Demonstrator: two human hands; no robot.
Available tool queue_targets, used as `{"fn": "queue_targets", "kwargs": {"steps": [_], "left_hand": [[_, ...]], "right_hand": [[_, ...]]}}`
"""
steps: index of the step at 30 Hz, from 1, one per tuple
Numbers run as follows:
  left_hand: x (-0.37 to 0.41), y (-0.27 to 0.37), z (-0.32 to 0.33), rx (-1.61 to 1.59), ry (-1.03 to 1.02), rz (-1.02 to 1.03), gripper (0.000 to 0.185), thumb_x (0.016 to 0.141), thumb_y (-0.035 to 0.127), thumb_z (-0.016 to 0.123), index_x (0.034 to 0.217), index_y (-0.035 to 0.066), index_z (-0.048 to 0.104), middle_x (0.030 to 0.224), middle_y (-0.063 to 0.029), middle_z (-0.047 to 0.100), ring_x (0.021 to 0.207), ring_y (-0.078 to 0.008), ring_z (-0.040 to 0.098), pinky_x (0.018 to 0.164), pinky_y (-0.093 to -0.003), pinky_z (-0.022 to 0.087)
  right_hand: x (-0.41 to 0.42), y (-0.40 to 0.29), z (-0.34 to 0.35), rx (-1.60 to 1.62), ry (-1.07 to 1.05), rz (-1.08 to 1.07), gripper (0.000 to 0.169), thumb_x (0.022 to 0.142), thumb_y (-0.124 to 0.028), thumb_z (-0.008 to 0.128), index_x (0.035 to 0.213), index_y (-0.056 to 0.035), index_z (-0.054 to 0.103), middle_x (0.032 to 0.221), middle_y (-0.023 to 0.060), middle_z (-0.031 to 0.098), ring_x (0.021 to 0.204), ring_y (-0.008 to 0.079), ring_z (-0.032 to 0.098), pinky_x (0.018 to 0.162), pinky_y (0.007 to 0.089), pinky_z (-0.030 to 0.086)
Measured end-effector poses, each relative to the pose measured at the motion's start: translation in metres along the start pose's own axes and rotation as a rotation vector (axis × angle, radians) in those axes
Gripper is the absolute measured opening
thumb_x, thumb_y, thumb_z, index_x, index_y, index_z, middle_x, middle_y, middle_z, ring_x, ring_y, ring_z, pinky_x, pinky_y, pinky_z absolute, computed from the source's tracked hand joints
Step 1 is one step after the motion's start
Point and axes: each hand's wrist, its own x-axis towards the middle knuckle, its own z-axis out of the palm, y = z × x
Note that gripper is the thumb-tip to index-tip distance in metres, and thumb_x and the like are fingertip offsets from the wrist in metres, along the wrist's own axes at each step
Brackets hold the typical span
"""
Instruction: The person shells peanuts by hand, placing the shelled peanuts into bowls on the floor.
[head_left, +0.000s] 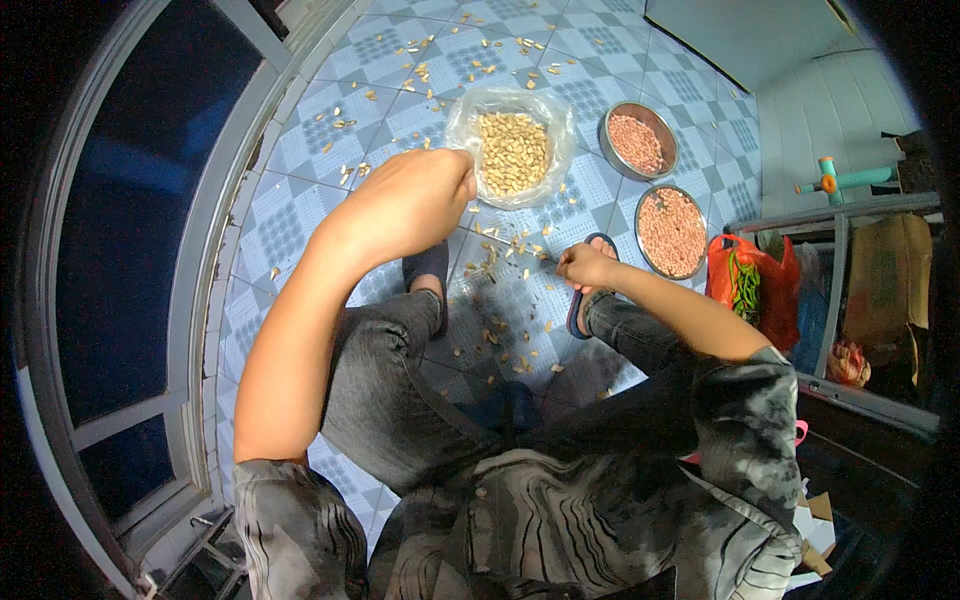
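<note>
An opened clear plastic bag (559, 154) stands on the floor before me with unshelled peanuts (514, 154) in it. My left hand (424, 199) is over the bag's near left edge, its back towards me and its fingers curled. Whatever those fingers hold is hidden, and I cannot tell whether they touch the plastic. Lower right, my right hand (589, 266) is above my slippered right foot, fingers bent inward; its grip is too small to make out. Pink shelled peanuts (636, 142) partly fill a deep steel bowl (611, 159). Nearer me, a shallow round metal dish (640, 244) holds more shelled peanuts (673, 232).
Broken peanut shells (491, 262) litter the patterned tile floor (292, 232) between my feet and beyond the bag. At right, a red plastic bag (780, 289) with green peppers (745, 289) hangs or leans by a metal-framed rack (838, 285). A framed glass door (176, 247) borders the left.
</note>
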Motion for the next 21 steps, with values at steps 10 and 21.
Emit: {"fn": "queue_targets", "kwargs": {"steps": [10,21], "left_hand": [[-0.019,-0.015,-0.015,-0.128,-0.061,-0.137,0.015,0.080,0.010,0.046,0.085,0.001,0.058,0.072,-0.0214,0.058,0.073,-0.0374,0.058,0.065,-0.0410,0.045],[-0.024,-0.019,-0.022,-0.092,-0.067,-0.048,0.011,0.079,0.010,0.052,0.079,0.000,0.049,0.059,-0.0215,0.052,0.061,-0.0404,0.053,0.054,-0.0468,0.041]], "right_hand": [[0.134,-0.034,0.117,-0.146,0.301,-0.434,0.014,0.072,-0.018,0.063,0.081,-0.0073,0.066,0.081,0.0131,0.065,0.076,0.0299,0.062,0.068,0.0385,0.048],[0.180,-0.049,0.205,-0.299,0.573,-0.462,0.017,0.082,-0.018,0.048,0.087,-0.0023,0.052,0.077,0.0163,0.062,0.067,0.0342,0.062,0.059,0.0450,0.050]]}}
